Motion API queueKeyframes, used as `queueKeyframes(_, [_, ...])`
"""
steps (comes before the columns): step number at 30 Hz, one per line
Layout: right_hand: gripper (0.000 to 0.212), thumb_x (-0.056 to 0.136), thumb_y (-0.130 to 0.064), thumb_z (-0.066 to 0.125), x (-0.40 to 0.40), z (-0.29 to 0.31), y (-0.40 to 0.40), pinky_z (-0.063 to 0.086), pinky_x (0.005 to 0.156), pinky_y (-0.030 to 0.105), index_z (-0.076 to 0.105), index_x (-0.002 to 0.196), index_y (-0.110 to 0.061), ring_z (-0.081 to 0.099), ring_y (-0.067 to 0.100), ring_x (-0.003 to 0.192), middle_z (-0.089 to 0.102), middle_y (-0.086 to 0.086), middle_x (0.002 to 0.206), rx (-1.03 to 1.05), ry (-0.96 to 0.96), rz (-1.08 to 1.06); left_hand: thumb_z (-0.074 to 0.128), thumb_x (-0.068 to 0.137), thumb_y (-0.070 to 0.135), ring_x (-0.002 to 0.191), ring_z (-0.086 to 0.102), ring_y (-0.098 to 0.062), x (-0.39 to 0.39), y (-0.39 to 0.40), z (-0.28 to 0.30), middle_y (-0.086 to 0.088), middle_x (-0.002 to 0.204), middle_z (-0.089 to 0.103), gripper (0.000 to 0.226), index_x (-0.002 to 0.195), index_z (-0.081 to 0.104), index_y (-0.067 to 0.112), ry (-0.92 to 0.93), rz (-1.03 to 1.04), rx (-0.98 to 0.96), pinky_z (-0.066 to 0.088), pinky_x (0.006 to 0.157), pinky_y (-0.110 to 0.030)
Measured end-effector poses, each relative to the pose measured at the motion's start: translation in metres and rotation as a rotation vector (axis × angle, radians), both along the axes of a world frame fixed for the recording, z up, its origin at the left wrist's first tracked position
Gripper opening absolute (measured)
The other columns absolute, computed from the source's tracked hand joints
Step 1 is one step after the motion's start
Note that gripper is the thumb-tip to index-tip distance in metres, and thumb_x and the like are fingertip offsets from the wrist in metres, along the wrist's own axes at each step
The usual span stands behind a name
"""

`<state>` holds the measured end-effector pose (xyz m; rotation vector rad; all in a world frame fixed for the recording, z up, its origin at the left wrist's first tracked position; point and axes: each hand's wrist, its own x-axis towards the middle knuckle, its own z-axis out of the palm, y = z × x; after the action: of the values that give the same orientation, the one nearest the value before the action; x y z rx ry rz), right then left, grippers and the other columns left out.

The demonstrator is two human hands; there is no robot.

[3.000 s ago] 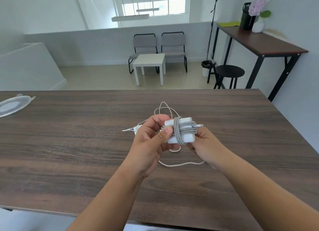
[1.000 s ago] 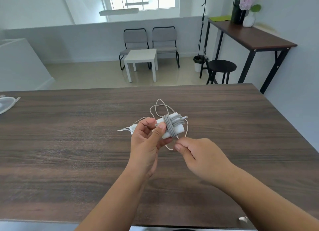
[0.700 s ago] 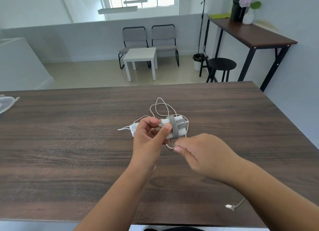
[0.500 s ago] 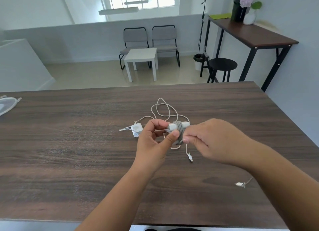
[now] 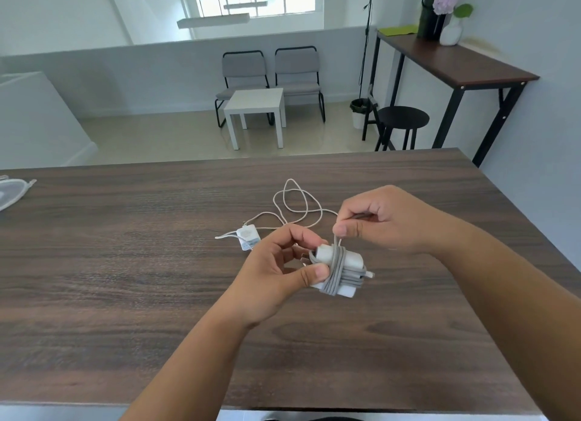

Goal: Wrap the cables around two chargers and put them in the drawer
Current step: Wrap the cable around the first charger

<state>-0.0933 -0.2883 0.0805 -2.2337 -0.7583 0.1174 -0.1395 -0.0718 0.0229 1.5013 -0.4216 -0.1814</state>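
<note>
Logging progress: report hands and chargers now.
Left hand grips wrapped charger. Right hand pinches its cable end. Second charger unwrapped on table.

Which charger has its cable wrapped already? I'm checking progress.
The larger white charger held in the left hand, bound in grey cable. The small white charger lies on the table, its cable loose.

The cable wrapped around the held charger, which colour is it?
Grey cable, seen in the head view.
</note>
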Motion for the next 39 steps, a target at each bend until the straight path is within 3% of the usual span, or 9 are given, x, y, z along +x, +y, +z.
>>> queueKeyframes(4, [0.020, 0.082, -0.039, 0.067, 0.000, -0.010, 0.001, 0.040, 0.065, 0.025, 0.072, 0.077, -0.020, 0.054, 0.026, 0.064, 0.066, 0.010, 0.073, 0.149, 0.080, 0.017, 0.088, 0.066, 0.040, 0.091, 0.055, -0.020, 0.002, 0.000, -0.001, -0.001, 0.099, 0.064, 0.041, 0.096, 0.066, 0.023, 0.027, -0.051, -0.078, 0.050, 0.076, -0.032])
queueKeyframes(7, [0.022, 0.080, -0.039, 0.065, -0.004, -0.007, -0.004, 0.037, 0.058, 0.015, 0.071, 0.075, -0.019, 0.047, 0.005, 0.055, 0.061, -0.005, 0.062, 0.220, 0.035, -0.022, 0.090, 0.064, 0.037, 0.087, 0.055, -0.018, 0.003, -0.002, -0.004, 0.001, 0.096, 0.060, 0.041, 0.096, 0.068, 0.024, 0.082, -0.059, -0.126, 0.051, 0.073, -0.030])
queueKeyframes(14, [0.015, 0.085, -0.033, 0.064, -0.027, 0.011, -0.023, 0.033, 0.052, 0.013, 0.068, 0.072, -0.027, 0.039, 0.004, 0.048, 0.051, -0.013, 0.053, 0.235, -0.110, -0.014, 0.080, 0.061, 0.028, 0.070, 0.061, -0.011, 0.008, -0.010, -0.012, -0.002, 0.098, 0.059, 0.029, 0.089, 0.072, 0.027, 0.164, 0.208, -0.195, 0.054, 0.059, -0.025])
queueKeyframes(18, [0.019, 0.085, -0.037, 0.064, -0.015, 0.009, -0.027, 0.032, 0.052, 0.009, 0.069, 0.074, -0.022, 0.042, 0.004, 0.048, 0.058, -0.008, 0.057, 0.206, -0.137, -0.103, 0.083, 0.062, 0.025, 0.069, 0.063, -0.012, 0.004, -0.016, -0.012, -0.004, 0.097, 0.060, 0.036, 0.096, 0.071, 0.019, 0.179, 0.106, -0.248, 0.054, 0.058, -0.026])
queueKeyframes(22, [0.016, 0.086, -0.028, 0.066, -0.004, -0.005, -0.022, 0.037, 0.058, 0.012, 0.070, 0.075, -0.019, 0.049, 0.001, 0.054, 0.065, -0.010, 0.064, 0.253, -0.028, -0.102, 0.095, 0.053, 0.040, 0.071, 0.065, -0.012, 0.003, -0.020, -0.008, 0.001, 0.095, 0.065, 0.052, 0.097, 0.074, 0.021, 0.191, 0.035, -0.285, 0.055, 0.058, -0.026])
queueKeyframes(29, [0.031, 0.099, 0.000, 0.043, -0.022, -0.034, 0.001, 0.038, 0.051, 0.008, 0.057, 0.074, -0.012, 0.048, -0.006, 0.047, 0.052, -0.020, 0.048, 0.418, 0.238, -0.112, 0.099, 0.045, 0.030, 0.067, 0.070, -0.016, -0.001, -0.033, -0.005, -0.007, 0.093, 0.072, 0.063, 0.099, 0.072, 0.012, 0.379, 0.075, -0.590, 0.058, 0.051, -0.023])
queueKeyframes(33, [0.023, 0.097, -0.036, 0.041, -0.036, -0.052, 0.005, 0.050, 0.062, 0.036, 0.056, 0.081, -0.030, 0.056, 0.012, 0.056, 0.061, -0.002, 0.060, 0.139, 0.007, -0.227, 0.087, 0.066, 0.027, 0.074, 0.072, -0.014, 0.001, -0.043, -0.006, -0.008, 0.102, 0.069, 0.063, 0.117, 0.059, 0.003, 0.418, 0.217, -0.734, 0.059, 0.056, -0.023])
queueKeyframes(36, [0.021, 0.094, -0.043, 0.030, -0.046, -0.055, -0.002, 0.035, 0.054, 0.033, 0.034, 0.075, -0.034, 0.042, 0.013, 0.051, 0.044, -0.006, 0.052, -0.113, -0.181, -0.198, 0.064, 0.077, 0.018, 0.073, 0.072, -0.014, 0.003, -0.043, -0.005, -0.005, 0.096, 0.072, 0.026, 0.103, 0.063, 0.011, 0.376, 0.354, -0.710, 0.060, 0.059, -0.023])
queueKeyframes(39, [0.025, 0.093, -0.043, 0.024, -0.054, -0.043, -0.004, 0.033, 0.051, 0.030, 0.039, 0.077, -0.029, 0.050, 0.025, 0.055, 0.051, -0.006, 0.059, -0.315, -0.380, -0.135, 0.064, 0.076, 0.015, 0.077, 0.070, -0.017, 0.006, -0.043, -0.006, -0.006, 0.100, 0.067, 0.024, 0.100, 0.061, 0.014, 0.297, 0.419, -0.646, 0.059, 0.060, -0.025])
